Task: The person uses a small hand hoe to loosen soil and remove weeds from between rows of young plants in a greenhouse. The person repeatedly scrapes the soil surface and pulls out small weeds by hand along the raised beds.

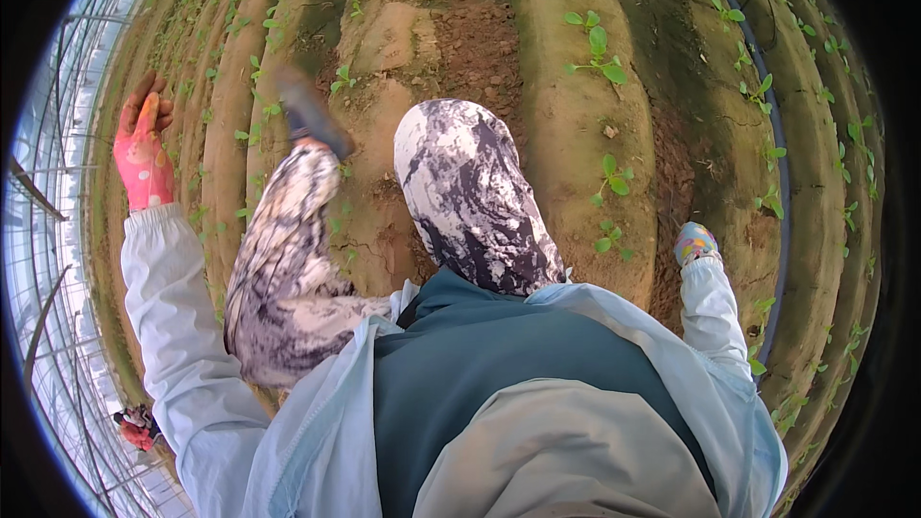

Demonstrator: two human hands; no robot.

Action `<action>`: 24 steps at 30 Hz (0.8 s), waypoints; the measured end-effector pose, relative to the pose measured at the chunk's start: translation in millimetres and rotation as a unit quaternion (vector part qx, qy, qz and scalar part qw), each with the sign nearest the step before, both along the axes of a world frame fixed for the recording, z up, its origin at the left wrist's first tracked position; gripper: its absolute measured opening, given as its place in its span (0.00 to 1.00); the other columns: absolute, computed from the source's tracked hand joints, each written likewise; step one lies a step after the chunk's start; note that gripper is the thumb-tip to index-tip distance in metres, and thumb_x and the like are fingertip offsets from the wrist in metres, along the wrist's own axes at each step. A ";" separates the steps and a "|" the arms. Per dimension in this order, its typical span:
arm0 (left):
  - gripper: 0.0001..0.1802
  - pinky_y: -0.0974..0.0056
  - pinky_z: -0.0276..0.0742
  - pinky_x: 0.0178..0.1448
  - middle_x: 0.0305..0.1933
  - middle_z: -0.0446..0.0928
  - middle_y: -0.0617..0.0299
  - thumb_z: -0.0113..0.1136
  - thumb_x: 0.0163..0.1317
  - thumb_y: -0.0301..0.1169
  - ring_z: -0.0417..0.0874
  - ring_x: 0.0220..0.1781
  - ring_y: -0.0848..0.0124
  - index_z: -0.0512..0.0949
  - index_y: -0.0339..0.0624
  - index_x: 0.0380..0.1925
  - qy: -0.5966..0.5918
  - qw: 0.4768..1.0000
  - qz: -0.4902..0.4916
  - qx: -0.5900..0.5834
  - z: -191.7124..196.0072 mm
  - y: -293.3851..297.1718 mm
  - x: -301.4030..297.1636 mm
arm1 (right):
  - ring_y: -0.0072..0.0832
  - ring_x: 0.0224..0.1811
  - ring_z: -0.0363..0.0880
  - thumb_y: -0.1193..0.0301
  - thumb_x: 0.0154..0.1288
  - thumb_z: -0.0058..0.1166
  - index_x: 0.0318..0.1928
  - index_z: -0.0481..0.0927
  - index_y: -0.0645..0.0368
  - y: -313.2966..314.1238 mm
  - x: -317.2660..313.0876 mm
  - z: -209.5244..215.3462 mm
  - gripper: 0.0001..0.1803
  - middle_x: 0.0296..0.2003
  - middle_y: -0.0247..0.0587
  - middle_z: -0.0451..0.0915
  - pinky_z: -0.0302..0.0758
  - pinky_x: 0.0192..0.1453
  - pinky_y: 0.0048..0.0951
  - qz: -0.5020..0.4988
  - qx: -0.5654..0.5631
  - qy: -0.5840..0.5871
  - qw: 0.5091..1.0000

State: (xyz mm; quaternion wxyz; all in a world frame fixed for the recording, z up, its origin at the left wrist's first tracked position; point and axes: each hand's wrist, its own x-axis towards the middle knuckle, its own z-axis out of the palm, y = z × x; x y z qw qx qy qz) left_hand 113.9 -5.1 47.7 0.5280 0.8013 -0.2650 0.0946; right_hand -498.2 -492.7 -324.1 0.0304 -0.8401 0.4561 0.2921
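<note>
My left hand (pixel 146 149), in a pink dotted glove with soil-darkened fingertips, is raised at the left beside the planted rows. Its fingers are loosely bent and apart, and nothing shows in them. My right hand (pixel 696 242) wears a multicoloured patterned glove and hangs low at the right, near a furrow. The fingers of that hand are foreshortened, so I cannot make out their pose. Young green seedlings (pixel 614 176) grow on the soil ridge between my knee and the right hand. One of my legs is lifted to the side, its dark shoe (pixel 309 113) blurred by motion.
Long soil ridges (pixel 561 125) run away from me with furrows (pixel 477 53) between them. A dark hose (pixel 779 163) follows a row at the right. At the far left stands a greenhouse frame (pixel 48 201), and another person (pixel 137 427) is low down there.
</note>
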 end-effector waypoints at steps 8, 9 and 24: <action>0.19 0.72 0.74 0.44 0.53 0.81 0.59 0.55 0.70 0.32 0.78 0.38 0.81 0.77 0.40 0.59 0.076 0.997 -0.013 -0.026 -26.0 19.9 8.7 | 0.45 0.50 0.83 0.68 0.60 0.57 0.45 0.86 0.53 8.7 4.7 12.2 0.12 0.48 0.44 0.84 0.80 0.52 0.38 -0.035 0.025 0.032 0.999; 0.19 0.72 0.74 0.44 0.52 0.81 0.59 0.55 0.71 0.32 0.78 0.38 0.81 0.77 0.40 0.59 0.080 0.996 -0.019 -0.021 -37.9 8.2 0.9 | 0.45 0.50 0.83 0.68 0.60 0.58 0.44 0.86 0.53 -3.7 -1.8 0.2 0.12 0.47 0.44 0.85 0.80 0.52 0.38 -0.026 0.029 0.037 0.999; 0.22 0.60 0.76 0.57 0.56 0.81 0.57 0.47 0.65 0.30 0.82 0.53 0.61 0.79 0.55 0.58 0.041 0.893 -0.048 0.445 -208.5 -267.3 239.4 | 0.40 0.45 0.81 0.56 0.65 0.51 0.56 0.79 0.50 -126.7 -127.8 -128.0 0.22 0.50 0.41 0.81 0.79 0.52 0.35 -0.048 0.187 -0.039 0.980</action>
